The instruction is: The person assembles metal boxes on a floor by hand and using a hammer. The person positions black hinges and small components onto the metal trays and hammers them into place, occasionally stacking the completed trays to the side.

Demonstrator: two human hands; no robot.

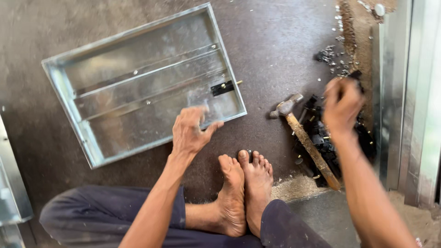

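A shallow rectangular metal frame (69, 59) with slats lies on the dark floor ahead of me. A small black bracket (222, 88) is fixed near its right side. My left hand (190, 132) rests on the frame's near right edge, fingers spread. My right hand (342, 106) is blurred above a pile of small black parts (321, 138), its fingers curled; whether it holds one I cannot tell. A hammer (305, 140) with a wooden handle lies on the floor between the frame and that pile.
My bare feet (245, 188) are crossed in front of me. Metal sheet sections (395, 92) stand at the right. Another metal piece (11, 193) lies at the left edge. Small screws and debris (337, 57) are scattered at the upper right.
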